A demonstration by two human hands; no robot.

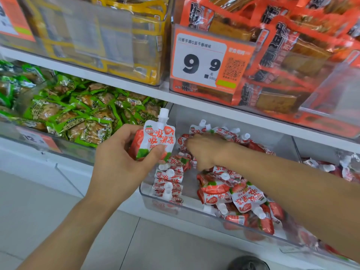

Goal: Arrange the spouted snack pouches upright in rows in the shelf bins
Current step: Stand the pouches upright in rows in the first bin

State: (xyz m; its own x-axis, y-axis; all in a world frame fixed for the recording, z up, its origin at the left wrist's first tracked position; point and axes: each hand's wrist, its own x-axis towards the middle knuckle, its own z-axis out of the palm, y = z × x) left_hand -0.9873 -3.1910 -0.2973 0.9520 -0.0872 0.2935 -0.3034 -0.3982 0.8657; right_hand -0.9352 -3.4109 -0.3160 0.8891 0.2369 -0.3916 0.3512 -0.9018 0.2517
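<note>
Pouch (pixel 158 137) upright in left hand (pixel 124 160), thumb and fingers pinching low end, spout up, at 9 o'clock of clear bin (pixel 148 199). Right hand (pixel 206 151) down in bin middle among pouches; blurry, cannot tell fingers. Short row (pixel 169 182) stands along bin's 9 o'clock wall. Loose pile (pixel 233 191) lies flat at 3 o'clock. Risk: right hand may bump row, row tips. Thin pinch may let pouch slip.
</note>
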